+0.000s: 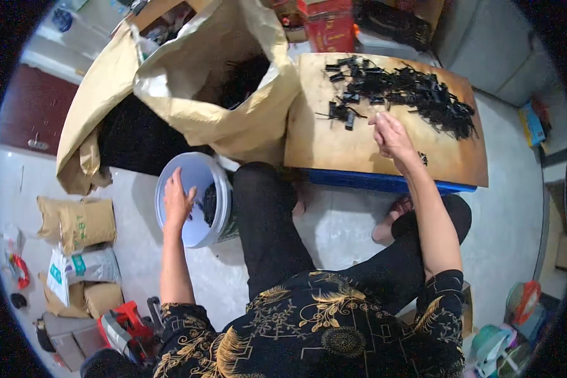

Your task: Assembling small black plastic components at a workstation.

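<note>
My left hand (177, 200) is over the mouth of a white bucket (200, 235), its fingers and thumb apart with nothing held. Inside the bucket, against its right side, lie dark pieces (210, 205). My right hand (392, 136) is above a tan board (334, 146), thumb and fingers pinched together; whatever may be between them is too small to make out. Just beyond that hand, small black plastic parts with thin wire-like strands (422, 94) spread across the board's far half. A few of them (345, 116) lie apart near my fingertips.
A large paper sack (233, 129) with black contents stands open left of the board. A blue crate (359, 180) supports the board. Small packed bags (88, 223) sit on the floor at left, near a red-and-grey object (129, 327). A red box (327, 25) stands behind.
</note>
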`<state>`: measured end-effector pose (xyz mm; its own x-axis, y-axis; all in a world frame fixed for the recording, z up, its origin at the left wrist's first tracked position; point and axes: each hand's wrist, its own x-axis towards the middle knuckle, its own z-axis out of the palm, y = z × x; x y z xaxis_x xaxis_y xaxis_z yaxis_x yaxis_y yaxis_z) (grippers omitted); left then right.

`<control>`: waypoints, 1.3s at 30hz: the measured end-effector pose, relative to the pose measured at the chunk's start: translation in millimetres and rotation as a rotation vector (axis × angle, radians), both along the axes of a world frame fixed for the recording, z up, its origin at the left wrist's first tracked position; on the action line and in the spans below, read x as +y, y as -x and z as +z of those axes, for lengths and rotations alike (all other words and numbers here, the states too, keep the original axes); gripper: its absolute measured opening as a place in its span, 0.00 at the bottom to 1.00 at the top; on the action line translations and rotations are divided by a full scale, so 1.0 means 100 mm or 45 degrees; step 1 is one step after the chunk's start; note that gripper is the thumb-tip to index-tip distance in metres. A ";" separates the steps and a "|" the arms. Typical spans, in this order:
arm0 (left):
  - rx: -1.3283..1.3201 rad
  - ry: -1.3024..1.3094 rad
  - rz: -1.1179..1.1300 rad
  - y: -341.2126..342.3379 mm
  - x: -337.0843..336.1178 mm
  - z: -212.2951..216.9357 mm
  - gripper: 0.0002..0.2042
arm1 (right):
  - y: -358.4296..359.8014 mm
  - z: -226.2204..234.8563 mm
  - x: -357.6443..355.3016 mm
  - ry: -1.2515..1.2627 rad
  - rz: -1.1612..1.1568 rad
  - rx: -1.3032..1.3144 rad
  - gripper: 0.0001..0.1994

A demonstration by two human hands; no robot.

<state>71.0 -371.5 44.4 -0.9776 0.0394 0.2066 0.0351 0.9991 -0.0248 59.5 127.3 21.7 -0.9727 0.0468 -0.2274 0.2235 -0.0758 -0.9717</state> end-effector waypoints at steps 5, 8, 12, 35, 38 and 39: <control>-0.420 -0.430 -0.483 0.18 1.77 0.32 0.17 | -0.03 0.07 0.21 0.090 -0.100 -0.007 0.14; -0.472 -0.693 -0.956 0.55 2.51 0.05 0.18 | 0.03 0.05 0.27 0.145 -0.095 0.035 0.14; -0.328 -0.600 -0.957 1.26 3.01 -0.48 0.20 | 0.04 0.14 0.31 0.152 -0.108 0.072 0.14; -0.074 -0.825 -0.884 2.12 4.24 -0.53 0.16 | 0.17 0.05 0.38 0.212 -0.136 0.103 0.08; -0.127 -0.714 -0.776 2.71 4.38 -0.75 0.26 | 0.20 0.14 0.40 0.289 -0.124 0.118 0.08; -0.197 -0.646 -0.720 2.84 4.44 -0.79 0.29 | 0.22 0.16 0.43 0.287 -0.139 0.113 0.08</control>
